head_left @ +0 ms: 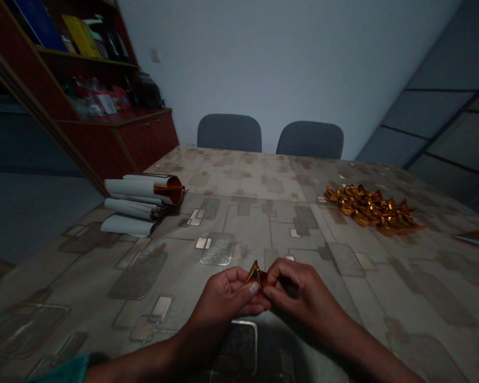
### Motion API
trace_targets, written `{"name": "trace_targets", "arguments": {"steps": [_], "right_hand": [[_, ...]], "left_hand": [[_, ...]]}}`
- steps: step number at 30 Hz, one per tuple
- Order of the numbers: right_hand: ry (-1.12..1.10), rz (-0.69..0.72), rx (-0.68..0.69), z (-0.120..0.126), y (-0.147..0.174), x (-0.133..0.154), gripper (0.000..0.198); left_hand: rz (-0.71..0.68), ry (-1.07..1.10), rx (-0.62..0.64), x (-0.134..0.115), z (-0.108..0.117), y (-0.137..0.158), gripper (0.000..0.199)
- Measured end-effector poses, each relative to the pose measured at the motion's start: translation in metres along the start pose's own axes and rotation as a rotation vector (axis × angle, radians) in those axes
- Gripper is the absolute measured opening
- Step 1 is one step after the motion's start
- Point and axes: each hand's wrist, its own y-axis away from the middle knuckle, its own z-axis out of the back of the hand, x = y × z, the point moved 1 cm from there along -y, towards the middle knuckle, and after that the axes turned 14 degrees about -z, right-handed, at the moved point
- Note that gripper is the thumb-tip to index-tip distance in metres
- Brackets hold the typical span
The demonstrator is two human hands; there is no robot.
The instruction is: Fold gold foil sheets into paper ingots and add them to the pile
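A small folded piece of gold foil paper (254,272) with a pointed tip is held just above the near part of the table. My left hand (229,295) grips it from the left, with the thumb in front and the fingers behind and below. From the right, my right hand (297,287) pinches its other side between thumb and bent fingers. The lower part of the foil is hidden by my fingers. Over at the right stands a cluster of several shiny folded gold paper ingots (373,207).
Curled stacks of white-backed foil sheets (138,205) lie on the left of the patterned table (255,223). A separate folded foil piece (477,236) is by the right edge. Two grey chairs (229,132) stand at the far side; a wooden shelf unit (143,135) is back left.
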Motion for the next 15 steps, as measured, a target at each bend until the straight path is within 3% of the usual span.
{"name": "trace_targets", "arguments": {"steps": [2, 6, 12, 15], "right_hand": [[-0.095, -0.031, 0.043, 0.000, 0.001, 0.001, 0.004], [-0.300, -0.092, 0.065, 0.007, 0.005, 0.005, 0.028], [-0.105, 0.028, 0.010, 0.015, 0.006, 0.008, 0.004], [-0.040, 0.092, 0.067, 0.014, 0.005, 0.008, 0.010]], "left_hand": [[0.000, 0.012, -0.011, -0.001, -0.001, 0.000, 0.040], [-0.018, 0.039, -0.029, -0.005, -0.004, 0.002, 0.039], [-0.028, 0.021, -0.023, -0.008, -0.003, 0.002, 0.037], [-0.041, -0.016, 0.009, -0.007, -0.003, 0.002, 0.038]]}}
